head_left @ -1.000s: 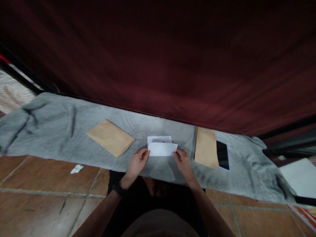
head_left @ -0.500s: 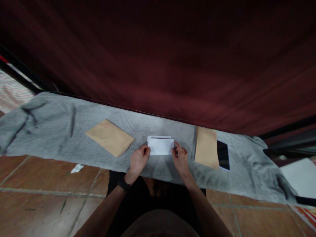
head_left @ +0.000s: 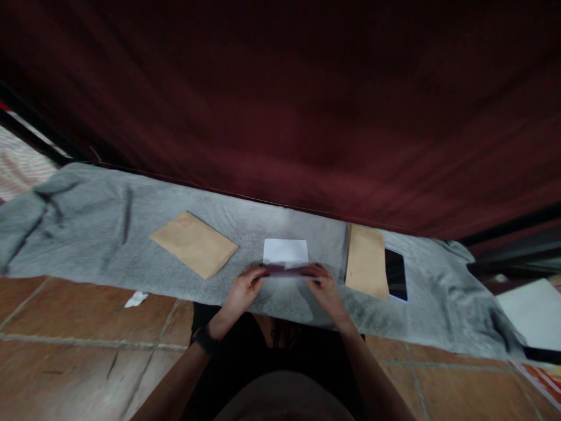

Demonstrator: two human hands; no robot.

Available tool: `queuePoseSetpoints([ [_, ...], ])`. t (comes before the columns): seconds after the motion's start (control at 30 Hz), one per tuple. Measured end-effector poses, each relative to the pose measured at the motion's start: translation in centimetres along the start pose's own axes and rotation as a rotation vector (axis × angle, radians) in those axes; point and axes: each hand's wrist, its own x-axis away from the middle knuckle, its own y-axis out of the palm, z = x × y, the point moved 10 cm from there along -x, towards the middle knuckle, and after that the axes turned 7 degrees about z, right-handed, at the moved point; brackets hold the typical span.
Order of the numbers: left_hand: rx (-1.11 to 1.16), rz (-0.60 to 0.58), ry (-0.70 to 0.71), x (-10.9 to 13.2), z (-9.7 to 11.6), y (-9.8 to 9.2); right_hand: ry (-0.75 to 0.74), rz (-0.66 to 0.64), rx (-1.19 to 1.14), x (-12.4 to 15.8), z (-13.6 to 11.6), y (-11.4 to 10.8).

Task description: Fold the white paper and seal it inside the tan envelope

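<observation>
Grey-draped desk: white paper; nearer paper panel, bright earlier, now tipped into shade, pinched by left hand and right hand; join unclear.

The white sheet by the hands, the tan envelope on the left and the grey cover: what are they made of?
White sheet: probably matte paper, being thin, flat and straight-edged.
Tan envelope: likely dull kraft paper, from its colour and crisp edges.
Grey cover: seemingly soft fabric, perhaps plush, given its wrinkles and patchy shading.
</observation>
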Motion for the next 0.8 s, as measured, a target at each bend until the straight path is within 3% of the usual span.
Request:
queuePoseSetpoints([
  [0.1, -0.011, -0.060, 0.086, 0.5, 0.7, -0.3, -0.132, -0.143, 0.065, 1.4, -1.4, 0.5],
  [0.23, -0.139, -0.068, 0.076, 0.1, 2.0, -0.3, -0.210, -0.251, 0.207, 3.1, -2.7, 1.2],
  [0.3, -0.216, -0.113, 0.111, 0.2, 3.4, 1.4, -0.235, -0.292, 0.253, 3.7, -3.2, 1.6],
  [0.47, -0.469, -0.271, 0.328, 2.7, 6.3, 7.8, -0.274, -0.364, 0.250, 3.5, -3.8, 1.3],
  [0.63, -0.584, -0.246, 0.429, 4.0, 6.6, 9.1, -0.184, -0.306, 0.181, 1.1, -3.1, 0.3],
  [0.7, -0.591, -0.245, 0.439, 4.1, 6.5, 9.0, -0.200, -0.289, 0.200, 0.0, -3.6, 1.4],
  [0.8, -0.574, -0.262, 0.440, 4.4, 6.4, 9.1, -0.313, -0.371, 0.267, -1.1, -5.3, 5.0],
])
